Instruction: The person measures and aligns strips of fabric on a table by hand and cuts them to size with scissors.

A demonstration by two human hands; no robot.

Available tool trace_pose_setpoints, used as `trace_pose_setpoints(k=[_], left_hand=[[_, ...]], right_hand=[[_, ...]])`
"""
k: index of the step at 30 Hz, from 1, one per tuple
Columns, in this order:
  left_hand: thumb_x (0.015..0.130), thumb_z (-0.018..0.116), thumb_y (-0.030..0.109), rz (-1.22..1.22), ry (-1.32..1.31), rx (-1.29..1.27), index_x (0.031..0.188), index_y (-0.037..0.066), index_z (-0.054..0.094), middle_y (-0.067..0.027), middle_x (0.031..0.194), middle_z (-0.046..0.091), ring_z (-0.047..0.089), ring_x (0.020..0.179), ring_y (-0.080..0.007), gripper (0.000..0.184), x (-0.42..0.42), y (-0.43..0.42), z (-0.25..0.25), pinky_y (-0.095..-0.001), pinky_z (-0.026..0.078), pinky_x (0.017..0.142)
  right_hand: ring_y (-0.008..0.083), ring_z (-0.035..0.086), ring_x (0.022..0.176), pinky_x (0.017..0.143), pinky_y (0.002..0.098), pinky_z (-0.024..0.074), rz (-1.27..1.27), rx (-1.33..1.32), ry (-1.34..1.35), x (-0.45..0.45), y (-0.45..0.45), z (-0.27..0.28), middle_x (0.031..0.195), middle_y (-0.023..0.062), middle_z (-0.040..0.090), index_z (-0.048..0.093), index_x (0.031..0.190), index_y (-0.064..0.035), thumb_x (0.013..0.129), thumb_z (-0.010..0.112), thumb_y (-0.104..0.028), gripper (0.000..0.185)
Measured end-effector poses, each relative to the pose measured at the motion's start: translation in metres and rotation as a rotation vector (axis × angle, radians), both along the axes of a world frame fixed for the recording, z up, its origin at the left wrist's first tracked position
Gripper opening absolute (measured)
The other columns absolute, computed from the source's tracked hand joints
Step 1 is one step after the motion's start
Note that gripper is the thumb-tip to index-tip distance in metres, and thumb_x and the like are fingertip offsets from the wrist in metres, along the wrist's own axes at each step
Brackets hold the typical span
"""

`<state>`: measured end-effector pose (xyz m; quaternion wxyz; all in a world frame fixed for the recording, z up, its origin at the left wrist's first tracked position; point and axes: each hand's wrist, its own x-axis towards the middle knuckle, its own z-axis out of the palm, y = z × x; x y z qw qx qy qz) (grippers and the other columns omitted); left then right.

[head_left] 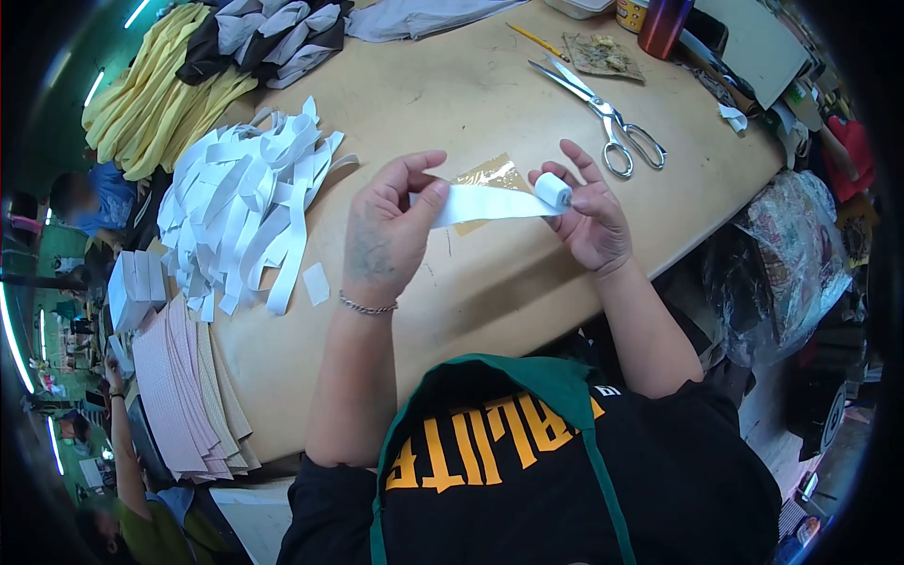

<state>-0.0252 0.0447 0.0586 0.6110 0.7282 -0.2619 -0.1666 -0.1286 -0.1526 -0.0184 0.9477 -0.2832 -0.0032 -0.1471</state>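
A white strip [494, 203] stretches between my two hands over the table. Its left end is pinched between the thumb and fingers of my left hand [391, 212]. At the other end it is wound into a small roll [552, 191], which my right hand [589, 209] grips between thumb and fingers, the other fingers raised. Under the strip, a clear and brown plastic piece [497, 176] lies on the table. Left of my left hand is a big heap of white strips [247, 202], with a small white piece [316, 283] beside it.
Silver scissors [603, 108] and a yellow pencil [534, 42] lie on the far side of the table [471, 311]. Yellow fabric [155, 85], stacked patterned cloth [184, 386] and white boxes [137, 282] are at the left. A red bottle [665, 28] stands at the back right. Other people are at the left.
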Motion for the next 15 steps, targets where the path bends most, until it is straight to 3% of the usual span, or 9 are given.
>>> trace_pose_setpoints(k=[3,6,10,11,14,15], left_hand=[[0.087,0.057,0.003,-0.097,-0.191,0.057,0.115,-0.001,0.057,-0.0029,0.086,0.063,0.056,0.078,-0.0061,0.028,-0.004,-0.008,0.03,-0.019,0.045,0.07],[0.087,0.057,0.002,-0.259,-0.356,0.18,0.115,0.001,0.057,-0.0022,0.085,0.062,0.057,0.079,-0.0056,0.028,-0.012,-0.024,0.063,-0.0181,0.045,0.07],[0.087,0.057,0.001,-0.359,-0.383,0.104,0.114,0.002,0.059,-0.0013,0.085,0.062,0.056,0.079,-0.0048,0.027,-0.011,-0.036,0.093,-0.0179,0.045,0.071],[0.087,0.056,0.001,-0.37,-0.394,0.06,0.114,0.002,0.059,-0.0012,0.085,0.062,0.057,0.079,-0.0047,0.027,-0.009,-0.036,0.098,-0.018,0.046,0.071],[0.089,0.053,0.003,-0.395,-0.484,-0.101,0.118,0.001,0.058,-0.002,0.09,0.062,0.057,0.082,-0.0063,0.03,0.011,-0.022,0.114,-0.0185,0.045,0.074],[0.088,0.053,0.005,-0.275,-0.401,-0.076,0.12,0.0,0.056,-0.0038,0.093,0.062,0.058,0.084,-0.0071,0.032,0.016,-0.008,0.126,-0.0183,0.044,0.076]], right_hand=[[0.0288,0.048,0.118,0.1,0.0392,0.0403,0.226,0.044,-0.084,-0.002,0.0,0.0,0.119,0.0142,0.052,0.04,0.131,-0.005,0.067,0.066,-0.013,0.069],[0.0268,0.044,0.122,0.103,0.04,0.0352,0.242,-0.401,0.029,0.006,0.007,0.003,0.122,0.0133,0.05,0.043,0.13,-0.0044,0.064,0.069,-0.024,0.074],[0.0201,0.046,0.117,0.099,0.0319,0.0368,0.373,-0.63,0.019,0.011,0.018,0.028,0.12,0.0098,0.052,0.046,0.127,-0.0035,0.063,0.077,-0.017,0.073],[0.0163,0.052,0.107,0.093,0.0278,0.0403,0.368,-0.675,0.046,0.013,0.021,0.03,0.109,0.007,0.058,0.052,0.121,-0.0038,0.065,0.078,-0.012,0.062],[0.0129,0.056,0.095,0.085,0.0259,0.0435,0.437,-0.902,0.045,0.025,0.025,0.013,0.097,0.0041,0.061,0.058,0.11,-0.0047,0.068,0.077,-0.011,0.047],[0.01,0.058,0.086,0.08,0.0253,0.0445,0.469,-0.835,0.152,0.021,0.026,0.02,0.087,0.0017,0.061,0.061,0.098,-0.0058,0.07,0.076,-0.009,0.032]])
